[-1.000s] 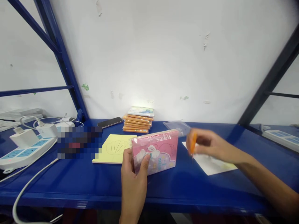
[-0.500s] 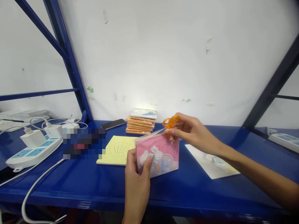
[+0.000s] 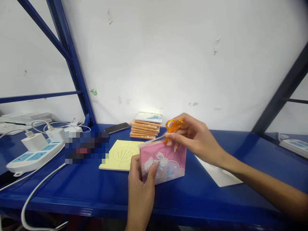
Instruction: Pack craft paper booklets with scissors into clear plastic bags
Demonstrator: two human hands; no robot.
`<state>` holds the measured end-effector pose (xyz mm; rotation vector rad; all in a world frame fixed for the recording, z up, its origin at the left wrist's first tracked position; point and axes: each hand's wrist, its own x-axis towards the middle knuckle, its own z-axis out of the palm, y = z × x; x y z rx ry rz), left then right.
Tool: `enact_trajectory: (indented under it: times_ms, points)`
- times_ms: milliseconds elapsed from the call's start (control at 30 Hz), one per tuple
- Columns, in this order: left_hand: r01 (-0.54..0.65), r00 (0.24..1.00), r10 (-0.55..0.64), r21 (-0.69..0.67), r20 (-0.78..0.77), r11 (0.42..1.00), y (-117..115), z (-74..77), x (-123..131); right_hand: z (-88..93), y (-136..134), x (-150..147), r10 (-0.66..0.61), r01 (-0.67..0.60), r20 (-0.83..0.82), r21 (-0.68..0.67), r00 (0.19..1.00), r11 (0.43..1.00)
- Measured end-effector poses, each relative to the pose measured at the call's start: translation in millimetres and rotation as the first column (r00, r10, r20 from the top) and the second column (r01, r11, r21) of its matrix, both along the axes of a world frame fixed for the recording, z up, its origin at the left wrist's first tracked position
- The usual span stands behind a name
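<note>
My left hand (image 3: 141, 183) grips the lower left of a pink rabbit-print pack (image 3: 165, 162), thumb on its front and fingers behind. The pack stands tilted above the blue table, in a clear plastic sleeve (image 3: 154, 140) whose top edge shows loose. Over the pack's top edge, my right hand (image 3: 190, 133) pinches a see-through orange plastic piece (image 3: 175, 125) with two loops, like small scissor handles. An orange part of it points down towards the sleeve's edge. Its lower end is partly hidden by my fingers.
Behind the pack lies a yellow pad (image 3: 117, 154) with a shell drawing. Several wrapped packs (image 3: 145, 126) are stacked by the wall, near a phone (image 3: 117, 127). A white sheet (image 3: 218, 175) lies right, partly under my forearm. Left are a power strip (image 3: 36, 155) and cables.
My right hand and the orange piece have shifted slightly left along the pack's top edge, and the piece has turned. My right forearm now covers more of the white sheet.
</note>
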<state>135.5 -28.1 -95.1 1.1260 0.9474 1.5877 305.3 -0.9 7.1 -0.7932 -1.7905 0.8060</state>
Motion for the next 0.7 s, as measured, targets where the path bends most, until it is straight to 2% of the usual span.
enact_trajectory:
  times_ms: [167, 400, 700]
  points:
    - [-0.005, 1.0, 0.005, 0.008, -0.008, 1.0, -0.3, 0.4, 0.0, 2.5, -0.1, 1.2, -0.015, 0.016, 0.034, -0.026, 0.999, 1.0]
    - [0.005, 1.0, -0.005, 0.013, 0.007, 1.0, -0.5, 0.3, -0.3, -5.0, -5.4, -0.9, 0.04, -0.03, 0.145, -0.068, 0.989, 0.997]
    - [0.005, 1.0, -0.004, 0.013, -0.015, 1.0, 0.6, -1.5, -1.3, -5.6, -4.6, -3.9, -0.03, 0.03, 0.019, -0.012, 0.999, 0.999]
